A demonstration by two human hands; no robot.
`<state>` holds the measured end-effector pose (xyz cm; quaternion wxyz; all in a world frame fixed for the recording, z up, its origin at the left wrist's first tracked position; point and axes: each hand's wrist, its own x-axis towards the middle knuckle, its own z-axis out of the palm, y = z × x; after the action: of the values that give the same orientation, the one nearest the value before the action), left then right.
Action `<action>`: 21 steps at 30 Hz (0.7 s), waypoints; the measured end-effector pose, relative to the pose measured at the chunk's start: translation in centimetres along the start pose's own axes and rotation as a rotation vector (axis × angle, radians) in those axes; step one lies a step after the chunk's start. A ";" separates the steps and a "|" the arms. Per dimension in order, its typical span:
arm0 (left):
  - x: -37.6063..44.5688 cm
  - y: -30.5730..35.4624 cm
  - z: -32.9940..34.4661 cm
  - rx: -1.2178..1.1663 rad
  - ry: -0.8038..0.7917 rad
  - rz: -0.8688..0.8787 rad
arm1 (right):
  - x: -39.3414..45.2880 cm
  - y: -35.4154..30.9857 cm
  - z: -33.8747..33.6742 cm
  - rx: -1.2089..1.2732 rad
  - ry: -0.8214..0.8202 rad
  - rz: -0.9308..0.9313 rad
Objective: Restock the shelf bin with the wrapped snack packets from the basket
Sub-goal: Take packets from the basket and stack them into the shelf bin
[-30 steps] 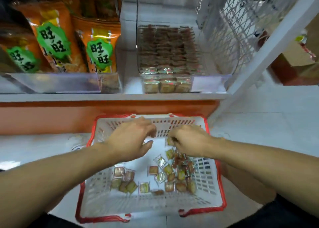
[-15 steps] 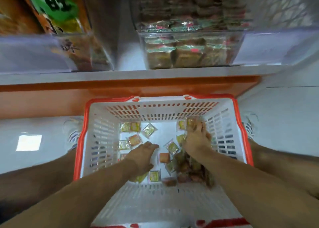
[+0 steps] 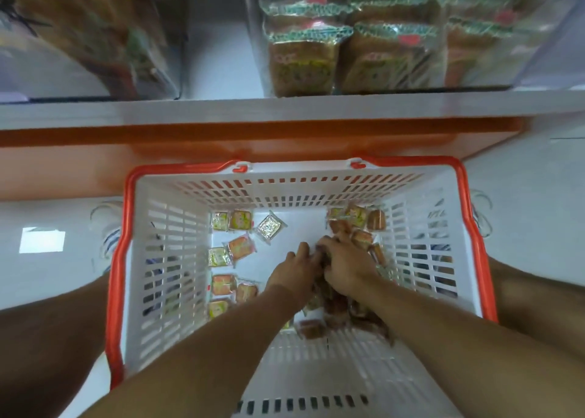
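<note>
A white basket with a red rim (image 3: 172,249) stands on the floor below the shelf. Several small wrapped snack packets (image 3: 242,246) lie scattered on its bottom, with a denser heap at the right (image 3: 354,224). Both hands are deep inside the basket, side by side. My left hand (image 3: 292,270) and my right hand (image 3: 346,264) curl their fingers into the heap of packets between them. The clear shelf bin (image 3: 380,53) above holds rows of the same packets.
A second clear bin with large orange snack bags (image 3: 95,37) sits at the left of the white shelf (image 3: 221,110). An orange plinth (image 3: 95,164) runs under the shelf. Pale floor tiles (image 3: 538,196) flank the basket.
The view has dipped closer to the basket. My left hand has slid right to meet my right hand, and both now gather packets in the middle of the basket.
</note>
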<state>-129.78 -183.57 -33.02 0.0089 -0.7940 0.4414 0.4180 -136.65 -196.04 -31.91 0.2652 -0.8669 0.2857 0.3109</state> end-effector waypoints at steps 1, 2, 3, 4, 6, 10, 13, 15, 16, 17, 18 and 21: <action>0.0 0.1 -0.1 -0.016 -0.013 -0.011 | 0.2 0.0 -0.1 0.028 -0.009 -0.003; 0.0 0.1 -0.3 -0.038 -0.024 -0.026 | 0.5 0.0 -0.1 0.090 -0.008 0.007; 0.0 0.0 -0.5 -0.082 -0.023 -0.054 | 0.7 0.0 -0.3 0.192 -0.004 0.036; 0.1 -0.1 -0.8 -0.151 -0.010 -0.098 | 0.8 -0.1 -0.5 0.313 -0.006 0.074; -0.1 -0.6 -1.3 -0.317 0.020 -0.199 | 1.0 -0.4 -1.0 0.536 -0.031 0.139; -1.4 -2.0 -2.6 -0.658 -0.042 -0.357 | 0.4 -1.7 -2.8 0.846 -0.150 0.160; -3.1 -3.0 -4.9 -0.849 -0.129 -0.425 | -1.2 -3.0 -5.9 0.887 -0.285 0.127; -4.7 -3.6 -7.6 -0.931 -0.209 -0.392 | -2.9 -4.5 -9.2 0.737 -0.339 0.036; -5.6 -3.7 -9.3 -0.974 -0.258 -0.351 | -3.9 -5.4 -11.2 0.591 -0.348 -0.027; -6.7 -3.6 -11.1 -1.028 -0.300 -0.308 | -5.2 -6.5 -13.3 0.454 -0.362 -0.082; -7.8 -3.4 -13.0 -1.070 -0.334 -0.262 | -6.7 -7.7 -15.4 0.354 -0.389 -0.133; -11.6 -1.8 -18.6 -1.085 -0.368 -0.072 | -12.5 -11.2 -22.0 0.191 -0.444 -0.295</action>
<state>-119.30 -181.58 -13.79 -0.3087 -0.6136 0.1277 0.7155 -128.82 -198.18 -5.42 0.4441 -0.7809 0.1193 0.4227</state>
